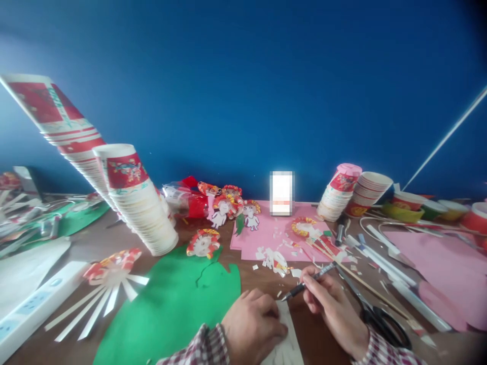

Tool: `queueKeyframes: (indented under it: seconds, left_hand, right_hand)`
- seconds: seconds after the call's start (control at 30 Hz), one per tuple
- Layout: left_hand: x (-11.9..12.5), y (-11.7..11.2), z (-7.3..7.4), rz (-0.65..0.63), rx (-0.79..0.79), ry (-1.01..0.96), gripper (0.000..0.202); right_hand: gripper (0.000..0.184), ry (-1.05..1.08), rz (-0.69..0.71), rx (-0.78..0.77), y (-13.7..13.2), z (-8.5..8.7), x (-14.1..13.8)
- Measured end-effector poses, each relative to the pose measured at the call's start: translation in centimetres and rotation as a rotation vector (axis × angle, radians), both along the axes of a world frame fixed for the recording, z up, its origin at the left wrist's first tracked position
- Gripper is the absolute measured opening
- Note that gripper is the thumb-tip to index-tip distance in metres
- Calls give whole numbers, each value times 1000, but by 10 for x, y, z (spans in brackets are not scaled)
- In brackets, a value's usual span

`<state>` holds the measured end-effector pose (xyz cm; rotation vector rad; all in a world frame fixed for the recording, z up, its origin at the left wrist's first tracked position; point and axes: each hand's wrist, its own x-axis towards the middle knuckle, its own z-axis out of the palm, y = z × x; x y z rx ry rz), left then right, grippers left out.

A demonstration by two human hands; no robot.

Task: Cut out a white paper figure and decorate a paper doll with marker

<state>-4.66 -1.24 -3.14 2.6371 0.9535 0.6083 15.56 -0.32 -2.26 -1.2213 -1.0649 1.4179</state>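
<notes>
Within right hand point(333, 301), slim dark pen point(310, 282)

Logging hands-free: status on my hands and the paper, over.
Left hand pressing white paper piece. Right hand gripping black and silver pen, tip at paper edge. Black-handled scissors beside right wrist.

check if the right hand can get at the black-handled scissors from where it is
Probably yes: the black-handled metal scissors lie uncovered just to the right of the right hand, with nothing between them. That hand is gripping a dark pen, though, so its fingers are not free.
</notes>
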Motion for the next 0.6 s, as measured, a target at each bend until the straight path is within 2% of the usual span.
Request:
queueKeyframes:
  seconds: [0.33,0.6]
  left_hand:
    - [1,-3,-5,37,-19,-15,12]
    - [0,-3,-3,14,-40,-41,13]
  right_hand:
    - [33,-11,-30,4,-2,2,-4]
    - [31,-2,-9,12,-2,2,-6]
